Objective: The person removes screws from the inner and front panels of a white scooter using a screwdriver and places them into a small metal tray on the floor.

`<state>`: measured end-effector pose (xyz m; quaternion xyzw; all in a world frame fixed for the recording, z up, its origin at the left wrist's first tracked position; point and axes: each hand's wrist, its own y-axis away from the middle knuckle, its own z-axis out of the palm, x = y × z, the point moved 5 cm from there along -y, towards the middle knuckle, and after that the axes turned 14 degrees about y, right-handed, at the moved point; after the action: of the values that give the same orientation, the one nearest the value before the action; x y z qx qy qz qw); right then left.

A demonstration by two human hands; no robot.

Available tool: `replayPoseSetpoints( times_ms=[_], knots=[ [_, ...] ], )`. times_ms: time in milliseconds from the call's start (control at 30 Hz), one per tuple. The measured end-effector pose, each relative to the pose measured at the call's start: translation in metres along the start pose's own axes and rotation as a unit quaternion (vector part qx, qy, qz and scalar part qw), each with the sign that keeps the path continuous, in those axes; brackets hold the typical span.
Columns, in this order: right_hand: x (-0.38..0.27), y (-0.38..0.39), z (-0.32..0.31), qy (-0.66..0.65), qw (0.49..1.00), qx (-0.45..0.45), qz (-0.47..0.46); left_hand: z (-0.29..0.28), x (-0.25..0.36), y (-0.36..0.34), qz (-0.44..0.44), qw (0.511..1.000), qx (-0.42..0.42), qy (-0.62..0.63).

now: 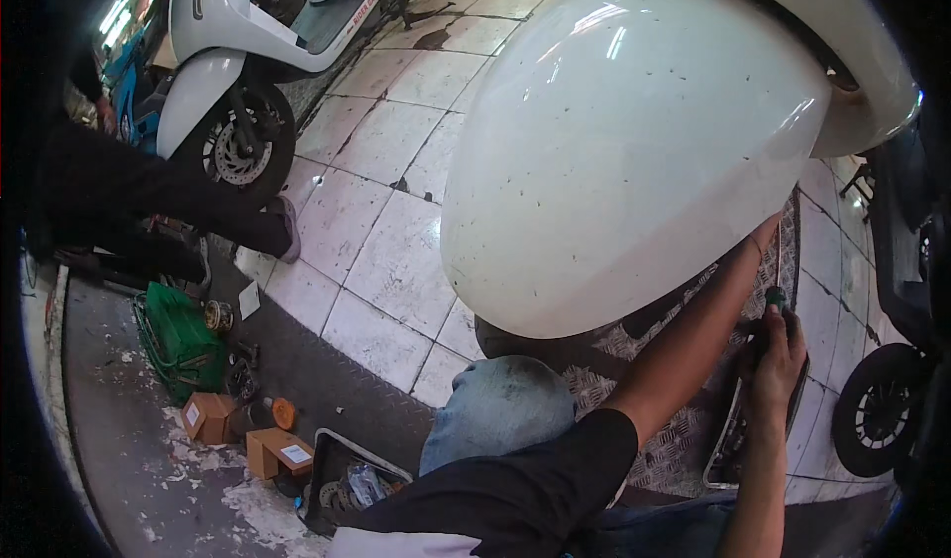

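Closest to the camera, a black sleeve crosses the lower centre of the frame, beside a knee in faded jeans. From the sleeve the left forearm runs up to the right; the left hand is hidden behind a white rounded panel, so whether it is spread or gripping cannot be told. The right hand, right of centre, closes its fingers about a green-handled tool, which points upward near the panel's lower right edge. Patterned metal plate lies below. At lower left are a black tray of parts, cardboard boxes and a green crate. Farther off, at upper left, another person's leg extends before a white scooter.
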<state>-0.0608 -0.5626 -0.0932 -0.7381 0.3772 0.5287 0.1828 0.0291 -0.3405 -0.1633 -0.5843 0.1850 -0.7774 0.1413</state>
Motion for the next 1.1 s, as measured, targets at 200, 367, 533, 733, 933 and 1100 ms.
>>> replayPoseSetpoints(
  times_ms=[200, 367, 533, 733, 933, 1100],
  knots=[
    [-0.009, -0.003, 0.0, 0.169, 0.971, 0.057, -0.16, -0.019, 0.008, -0.009, -0.106, 0.98, 0.002, 0.166],
    [-0.026, 0.009, 0.017, 0.072, 0.986, 0.021, -0.146, -0.01, -0.009, 0.008, -0.193, 0.945, -0.012, 0.265],
    [-0.033, 0.027, 0.028, -0.035, 0.999, 0.018, -0.034, -0.008, -0.013, 0.007, -0.203, 0.937, -0.005, 0.285],
    [-0.018, 0.019, 0.031, -0.115, 0.993, 0.001, 0.013, 0.0, -0.018, 0.003, -0.199, 0.938, 0.0, 0.284],
    [-0.012, 0.015, 0.03, -0.122, 0.992, -0.013, 0.014, 0.003, -0.022, 0.004, -0.198, 0.94, 0.0, 0.279],
    [-0.013, 0.014, 0.03, -0.251, 0.961, -0.067, 0.089, 0.005, -0.023, 0.008, -0.189, 0.946, -0.003, 0.263]
  ],
)
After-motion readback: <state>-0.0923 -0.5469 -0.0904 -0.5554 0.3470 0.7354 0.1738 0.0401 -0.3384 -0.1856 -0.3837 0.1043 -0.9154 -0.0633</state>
